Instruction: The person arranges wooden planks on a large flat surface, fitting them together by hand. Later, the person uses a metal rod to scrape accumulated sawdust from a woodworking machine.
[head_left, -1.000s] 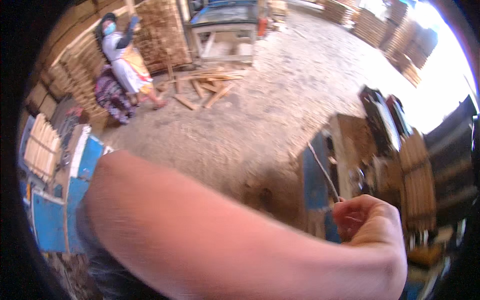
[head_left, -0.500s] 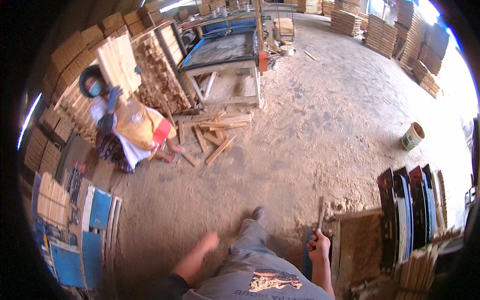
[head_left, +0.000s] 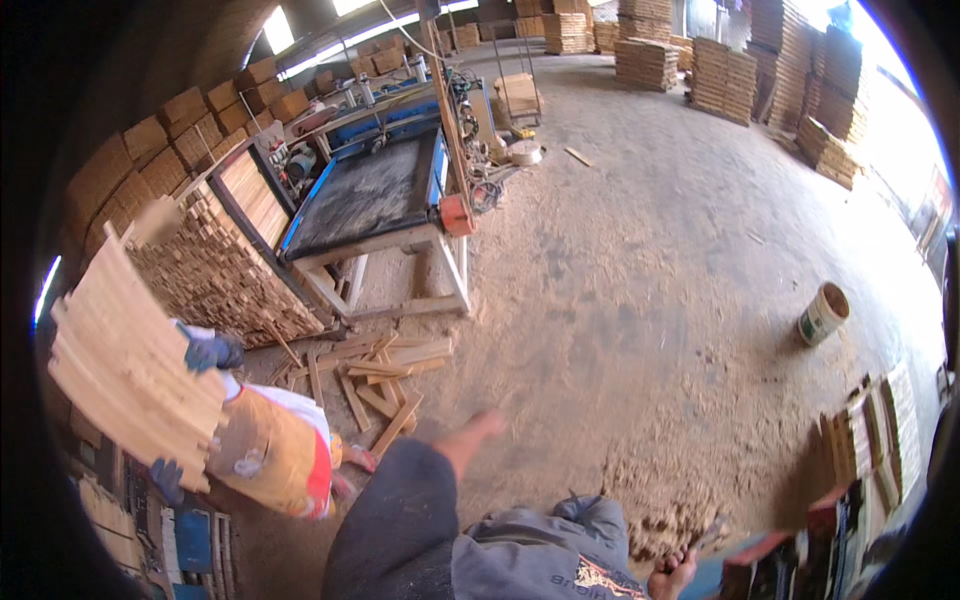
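Observation:
My left arm reaches forward over the floor, and my left hand (head_left: 487,425) is smeared by motion and touches nothing that I can see. Low at the right, my right hand (head_left: 672,577) is closed around a slim, dark hand tool (head_left: 712,530); its exact kind does not show. On the left a co-worker in blue gloves and a yellow apron (head_left: 268,452) carries a pale panel of joined wood strips (head_left: 140,350) upright. That panel is apart from my hands.
A belt-topped machine (head_left: 370,190) stands ahead left, with offcuts (head_left: 385,385) heaped before it. Dark upright boards (head_left: 825,535) and wood stacks (head_left: 870,425) rise near my right hand. A bucket (head_left: 825,314) stands on the shavings-strewn floor (head_left: 620,320).
I have moved forward, so the machine, offcuts and co-worker appear closer. My left arm has swung forward. The co-worker's panel has lowered to the left. My right hand still grips the tool.

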